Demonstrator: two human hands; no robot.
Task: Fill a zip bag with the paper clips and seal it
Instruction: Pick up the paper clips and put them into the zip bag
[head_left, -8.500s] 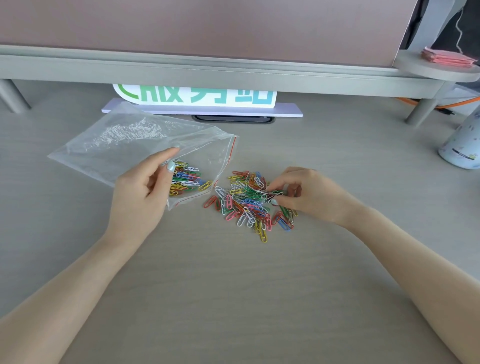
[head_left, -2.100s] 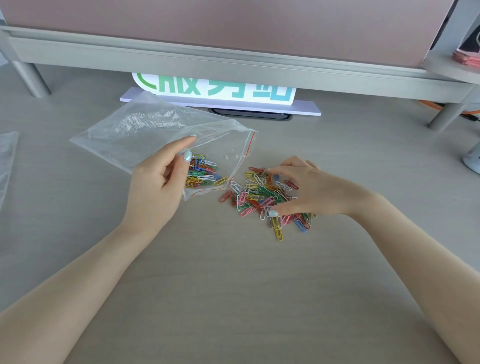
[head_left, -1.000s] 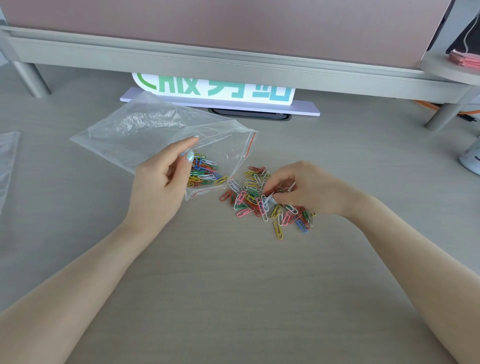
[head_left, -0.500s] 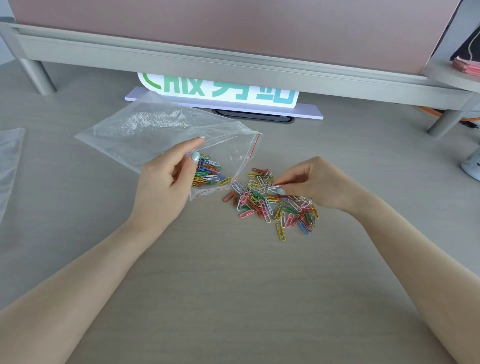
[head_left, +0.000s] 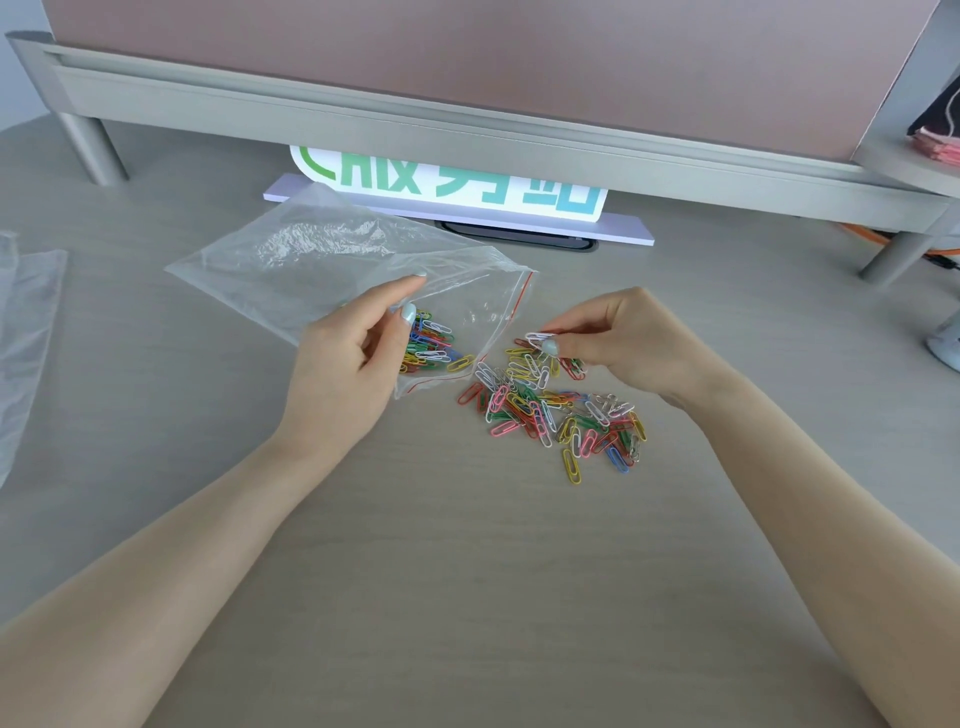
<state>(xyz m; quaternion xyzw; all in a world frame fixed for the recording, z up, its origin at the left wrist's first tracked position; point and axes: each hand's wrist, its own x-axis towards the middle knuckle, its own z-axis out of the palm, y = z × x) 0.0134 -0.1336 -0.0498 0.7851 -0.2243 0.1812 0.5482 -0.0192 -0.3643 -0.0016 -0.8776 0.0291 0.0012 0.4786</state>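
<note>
Loading the zip bag (head_left: 332, 260) is the step in hand, judged roughly a third done: a small heap of clips (head_left: 430, 348) lies inside near the mouth, while the larger pile of paper clips (head_left: 556, 410) sits loose on the desk (head_left: 467, 571), just beside the opening.

To do this step well, the mouth should be held gaping toward the pile, the pinched clips carried past the red seal line (head_left: 523, 296) before release, and the clips let go well inside so none catch on the zip track. Tilting the closed end downward would likely help the contents slide away from the opening. Small pinches appear slow; gathering a fuller bunch each pass would be quicker, at some risk of dropping strays.

Grip, left hand (head_left: 353, 364): fingers curled over the near edge of the bag by its mouth, thumb and forefinger closed on the upper film and lifting it, so that the opening stands apart. It holds the bag only.

Grip, right hand (head_left: 628, 343): thumb and fingertips pressed together in a narrow pinch on a few clips, a white clip (head_left: 537, 339) plainly among them. The hand is raised above the far edge of the pile, near the mouth but not yet inside it.

Seal: open along its whole visible length. A second sheet of clear plastic (head_left: 26, 332) lies at the left edge of the desk, well apart.
</note>
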